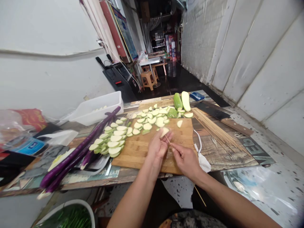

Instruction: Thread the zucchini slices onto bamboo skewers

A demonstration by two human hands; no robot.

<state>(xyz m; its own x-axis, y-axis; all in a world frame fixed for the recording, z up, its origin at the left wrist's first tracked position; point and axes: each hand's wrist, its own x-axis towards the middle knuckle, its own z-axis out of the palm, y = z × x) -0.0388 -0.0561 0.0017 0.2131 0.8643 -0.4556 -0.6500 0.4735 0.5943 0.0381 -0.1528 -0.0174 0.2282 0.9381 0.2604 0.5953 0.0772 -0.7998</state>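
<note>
My left hand pinches a pale green zucchini slice over the wooden cutting board. My right hand grips a thin bamboo skewer whose tip meets the slice; the skewer's tail sticks out below my wrist. Several more zucchini slices lie spread across the board's far and left side.
Long purple eggplants lie left of the board. A bundle of skewers, a cleaver and two zucchini halves sit at the right and back. A white plastic tub stands behind; a bowl of greens sits below.
</note>
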